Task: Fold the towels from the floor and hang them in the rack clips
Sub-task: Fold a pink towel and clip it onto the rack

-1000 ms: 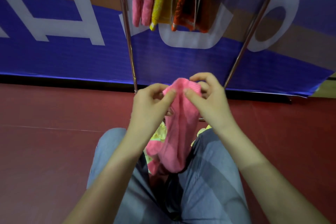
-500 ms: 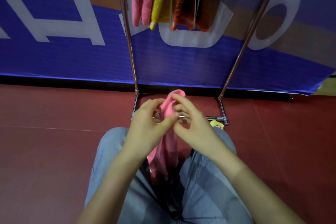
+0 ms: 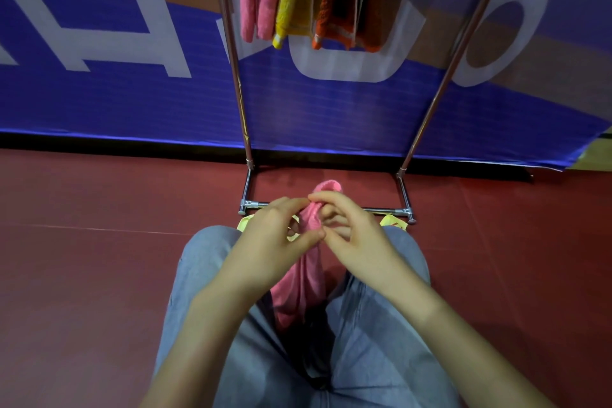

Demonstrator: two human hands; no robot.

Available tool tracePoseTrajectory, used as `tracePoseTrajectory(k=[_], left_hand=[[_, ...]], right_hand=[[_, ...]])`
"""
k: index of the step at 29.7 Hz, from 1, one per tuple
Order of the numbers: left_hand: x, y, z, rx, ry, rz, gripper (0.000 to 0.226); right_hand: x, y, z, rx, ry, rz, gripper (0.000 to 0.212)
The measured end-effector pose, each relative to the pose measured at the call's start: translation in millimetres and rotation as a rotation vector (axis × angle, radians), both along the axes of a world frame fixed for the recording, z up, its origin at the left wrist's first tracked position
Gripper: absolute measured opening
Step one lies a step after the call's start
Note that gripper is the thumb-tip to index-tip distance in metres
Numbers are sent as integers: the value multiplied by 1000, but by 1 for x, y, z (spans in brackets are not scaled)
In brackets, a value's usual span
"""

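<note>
Pinching a pink towel (image 3: 313, 261) with my left hand (image 3: 271, 242) and right hand (image 3: 351, 235), fingers clamped on its top fold. It hangs between my knees before the rack (image 3: 236, 76).

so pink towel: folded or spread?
Folded, not spread: pink towel hangs as a narrow strip, left hand and right hand pinching its top.

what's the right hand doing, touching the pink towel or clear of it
Touching. The head view shows the right hand with its fingertips pinching the top fold of the pink towel; the left hand pinches it too.
</note>
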State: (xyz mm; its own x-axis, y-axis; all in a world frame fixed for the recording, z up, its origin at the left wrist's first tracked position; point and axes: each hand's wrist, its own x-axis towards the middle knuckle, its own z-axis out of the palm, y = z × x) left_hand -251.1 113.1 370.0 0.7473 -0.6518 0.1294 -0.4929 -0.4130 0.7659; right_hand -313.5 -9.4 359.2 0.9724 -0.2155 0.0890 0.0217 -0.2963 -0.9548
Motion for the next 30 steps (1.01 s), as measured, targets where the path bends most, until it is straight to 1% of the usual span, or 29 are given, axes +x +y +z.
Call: tracePoseTrajectory(k=[3,6,9,10,13,17,21,23,26,28,30], left_hand=[[0,1,-2,1,-7,5,37],[2,2,-4,1,-12,-2,29],[3,3,-6,35,-23,-29,34],[3,4,-7,46,-29,-40,32],[4,6,-8,64,-30,-54,32],[3,12,-4,89,-55,-70,47],[4,14,3,85,-103,-84,46],[6,14,7,94,-124,-100,45],[16,11,16,101,-213,-91,41],[22,8,32,47,-275,-56,37],[25,5,56,-74,-320,-16,31]], right_hand=[[-1,0,-6,-29,-11,0,50],[-1,2,-10,22,-8,13,59],[-4,2,-11,32,-5,35,62],[-5,2,-11,28,-7,36,62],[-8,-3,-11,21,-11,20,54],[-13,-18,-8,-58,-1,-22,41],[-12,-34,-6,-296,-3,-26,18],[-10,-41,-3,-355,4,-5,11],[-3,-48,9,-428,-15,30,13],[3,-48,27,-363,-94,19,17],[10,-47,52,-258,-234,-35,20]])
